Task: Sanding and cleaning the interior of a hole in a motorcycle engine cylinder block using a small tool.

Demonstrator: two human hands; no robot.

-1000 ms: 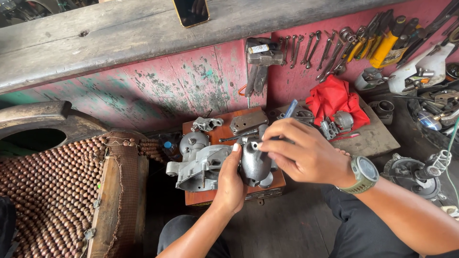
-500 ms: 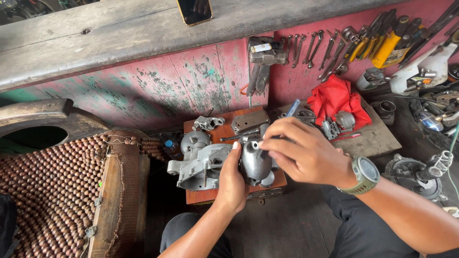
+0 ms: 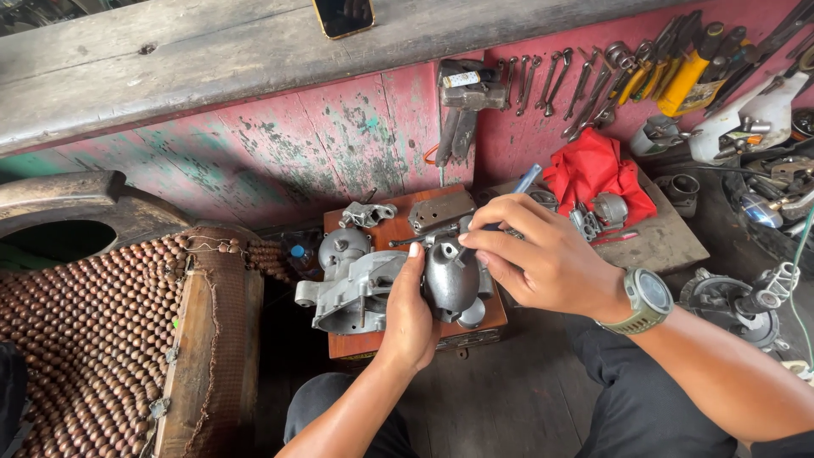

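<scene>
left hand (image 3: 413,318) gripping casting (image 3: 449,280) | right hand (image 3: 530,254) pinching tool (image 3: 500,212) | casting likely heavy, rigid, greasy; holding by body

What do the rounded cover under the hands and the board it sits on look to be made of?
Rounded cover: likely cast metal, dull grey with a soft sheen. Board: looks like wood, reddish-brown, smooth flat face. The left hand steadies the cover.

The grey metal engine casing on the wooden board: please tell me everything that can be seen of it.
The grey metal engine casing looks like cast aluminium, dull and worn. It has a flat open body with a rounded dark cover at its right. It lies on a reddish wooden board. The left hand steadies it; the right hand works a blue-handled tool at the cover's top.
</scene>
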